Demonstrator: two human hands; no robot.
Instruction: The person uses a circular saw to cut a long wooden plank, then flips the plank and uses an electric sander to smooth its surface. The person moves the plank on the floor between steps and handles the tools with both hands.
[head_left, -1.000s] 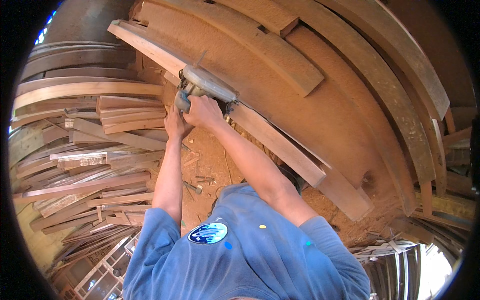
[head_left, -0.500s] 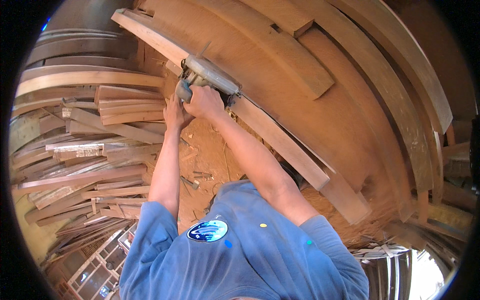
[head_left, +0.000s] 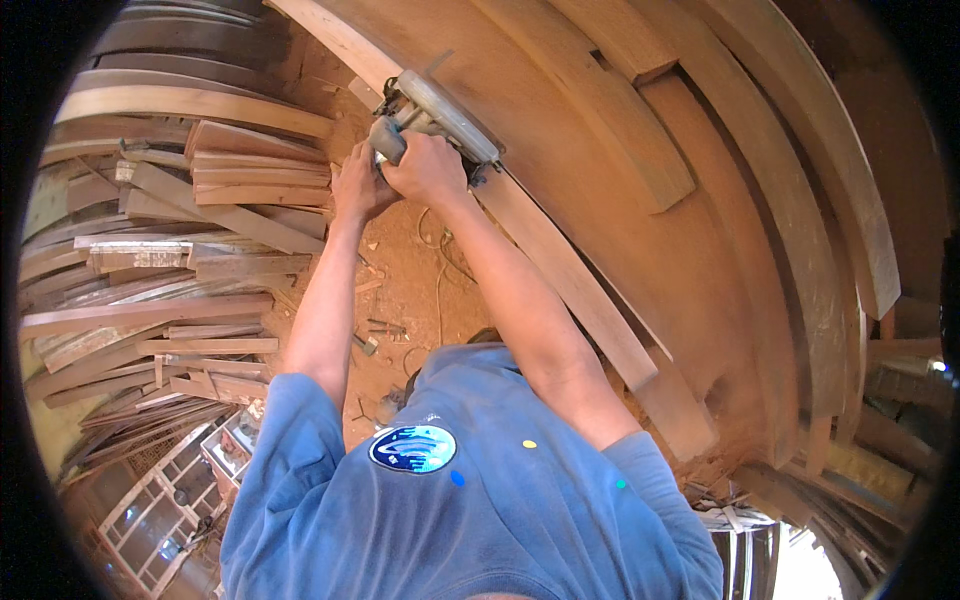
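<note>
A hand-held circular saw (head_left: 450,115) with a silver-grey guard sits on a long, narrow plank (head_left: 570,285) running from far left to near right. My right hand (head_left: 428,168) is closed round the saw's grey-blue handle (head_left: 386,142). Against the saw's left side, my left hand (head_left: 360,185) is closed too, its fingers partly hidden behind the handle. Along the plank's right edge, a thin strip (head_left: 610,290) stands slightly apart behind the saw. The blade is out of sight.
Wide boards (head_left: 790,200) lie stacked on the right, over a large dusty slab (head_left: 560,130). Many offcuts (head_left: 200,260) are piled on the left. A cable (head_left: 442,270) and a small tool (head_left: 366,345) lie on the sawdust-covered floor (head_left: 400,300) between my arms.
Together with both hands, the saw has moved a little farther along the plank, away from me. The whole view has shifted, and the plank's far end has left the picture.
</note>
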